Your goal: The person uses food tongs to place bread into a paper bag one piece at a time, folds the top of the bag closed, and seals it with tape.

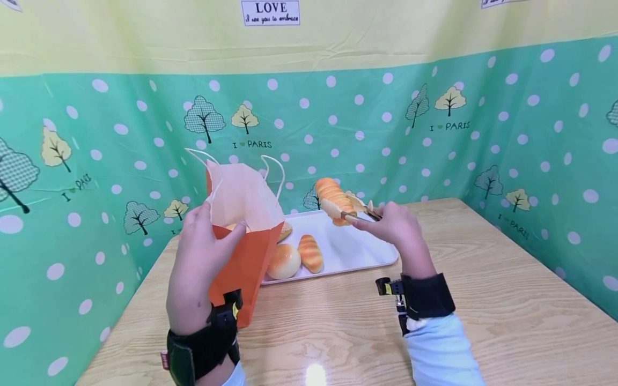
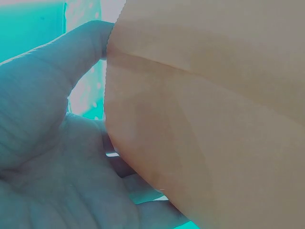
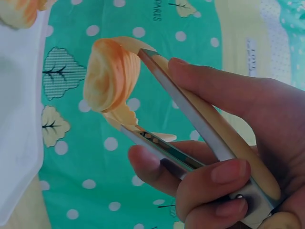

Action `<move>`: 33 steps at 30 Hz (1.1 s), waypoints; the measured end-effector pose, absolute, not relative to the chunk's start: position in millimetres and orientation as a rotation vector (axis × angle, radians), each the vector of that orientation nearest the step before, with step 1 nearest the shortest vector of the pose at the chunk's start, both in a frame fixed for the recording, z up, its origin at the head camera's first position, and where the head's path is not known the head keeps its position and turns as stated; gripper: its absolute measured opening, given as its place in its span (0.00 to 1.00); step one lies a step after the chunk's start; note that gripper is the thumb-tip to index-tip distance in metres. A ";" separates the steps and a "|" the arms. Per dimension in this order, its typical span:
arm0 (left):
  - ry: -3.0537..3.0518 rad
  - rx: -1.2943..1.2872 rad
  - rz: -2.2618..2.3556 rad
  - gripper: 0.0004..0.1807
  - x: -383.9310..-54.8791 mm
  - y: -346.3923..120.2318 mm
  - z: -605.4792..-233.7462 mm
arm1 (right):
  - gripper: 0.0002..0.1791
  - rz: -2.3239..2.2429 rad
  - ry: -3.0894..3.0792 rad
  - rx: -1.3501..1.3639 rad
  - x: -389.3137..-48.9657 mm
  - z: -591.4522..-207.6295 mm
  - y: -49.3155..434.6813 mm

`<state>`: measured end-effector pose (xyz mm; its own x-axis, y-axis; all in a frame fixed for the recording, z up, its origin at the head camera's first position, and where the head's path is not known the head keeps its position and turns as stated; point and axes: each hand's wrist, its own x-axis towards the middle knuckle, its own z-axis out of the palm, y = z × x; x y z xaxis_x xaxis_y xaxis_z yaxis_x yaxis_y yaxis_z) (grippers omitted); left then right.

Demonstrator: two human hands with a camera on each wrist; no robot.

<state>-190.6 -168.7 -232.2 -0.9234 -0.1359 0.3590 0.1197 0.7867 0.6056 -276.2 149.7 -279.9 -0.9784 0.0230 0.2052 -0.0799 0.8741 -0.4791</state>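
Observation:
My left hand (image 1: 193, 268) holds an orange paper bag (image 1: 251, 257) by its upper edge, the thumb at the front rim. The bag stands open with white string handles up and a pale inside; part of a bun shows in it. In the left wrist view the paper bag (image 2: 205, 119) covers the fingertips. My right hand (image 1: 398, 228) grips metal tongs (image 3: 186, 107) with pale tips. Between those tips a ridged golden bread roll (image 1: 333, 194) is pinched, raised over the tray, right of the bag. The right wrist view shows the bread roll (image 3: 112, 76) end-on.
A white tray (image 1: 357, 252) lies on the wooden table (image 1: 338, 321) behind the bag. On it sit a round bun (image 1: 284, 261), a striped oval roll (image 1: 310, 253) and another bread (image 1: 285, 231) partly hidden by the bag. A green dotted cloth (image 1: 333, 118) hangs behind and at both sides.

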 end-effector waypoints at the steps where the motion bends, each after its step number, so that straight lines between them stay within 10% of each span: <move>1: -2.590 0.012 -0.913 0.46 -190.7 -168.6 -232.2 | 0.31 0.747 -2.822 0.051 -274.2 -277.2 149.2; 12: -2.581 0.007 -0.918 0.45 -190.5 -168.5 -231.7 | 0.45 0.812 -2.629 0.125 -251.4 -255.1 142.2; 33: -2.592 0.005 -0.915 0.46 -192.4 -167.5 -230.4 | 0.38 0.951 -2.052 0.306 -222.1 -236.0 99.8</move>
<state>-192.4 -167.5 -230.4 -0.9237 -0.1307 0.3602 0.1245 0.7867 0.6047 -222.1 99.8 -236.0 -0.6232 0.1161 0.7734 -0.5152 0.6831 -0.5177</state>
